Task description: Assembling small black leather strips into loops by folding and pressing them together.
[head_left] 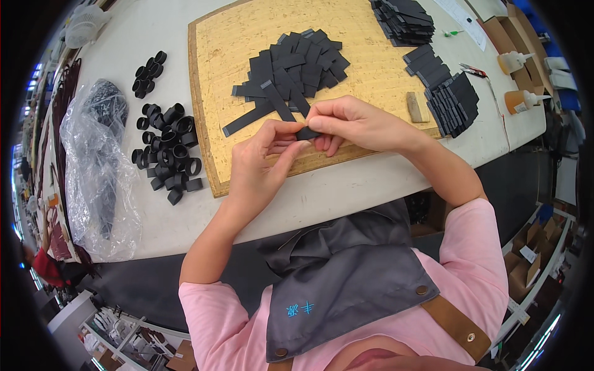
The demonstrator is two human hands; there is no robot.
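Between my two hands is a small black strip [307, 133], bent round at the front edge of the yellow board. My left hand [265, 154] pinches one side of it with thumb and fingers. From the other side my right hand [349, 123] grips it, thumb on top. Just beyond my fingers a loose heap of flat black strips [297, 65] lies on the board [216, 68]; a few single strips point toward me. Left of the board stand many black rings [170, 145], strips closed into loops.
A clear plastic bag [102, 173] with dark contents lies at the left. Stacks of black strips [451, 105] sit on the right, near a wooden block [417, 107]. Farther right are a red-handled tool [473, 71] and two nozzle bottles [520, 101] on the white table [272, 213].
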